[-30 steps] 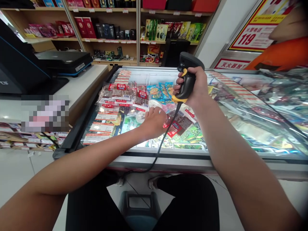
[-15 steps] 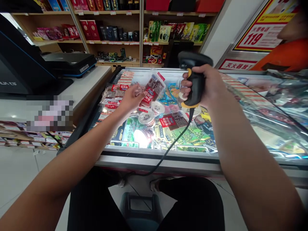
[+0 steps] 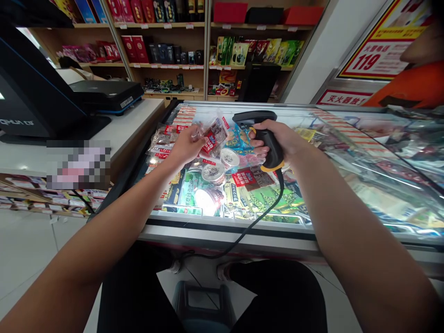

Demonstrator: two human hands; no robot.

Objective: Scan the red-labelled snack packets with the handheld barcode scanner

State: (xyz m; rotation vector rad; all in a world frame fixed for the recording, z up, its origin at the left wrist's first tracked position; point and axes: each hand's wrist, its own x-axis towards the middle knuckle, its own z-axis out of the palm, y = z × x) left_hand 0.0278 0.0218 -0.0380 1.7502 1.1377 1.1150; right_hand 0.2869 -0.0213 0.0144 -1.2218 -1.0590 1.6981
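Observation:
My left hand is closed on the edge of a clear snack packet with a red label and dark brown contents, lifted over the glass-topped display case. In my right hand is a black and yellow barcode scanner, gripped by its handle, its head pointing left toward the packet. A black cable runs down from the scanner's handle. Below the hands lie round lidded tubs, another red-labelled brown packet and green bags. More red-labelled packets sit left of my left hand.
A counter on the left carries a black scale and a dark monitor stand. Stocked shelves stand behind. At the right is a person in orange. A stool stands between my legs.
My right hand has brought the barcode scanner left and slightly down, closer to the packet. The packet in my left hand has shifted a little left and tilted.

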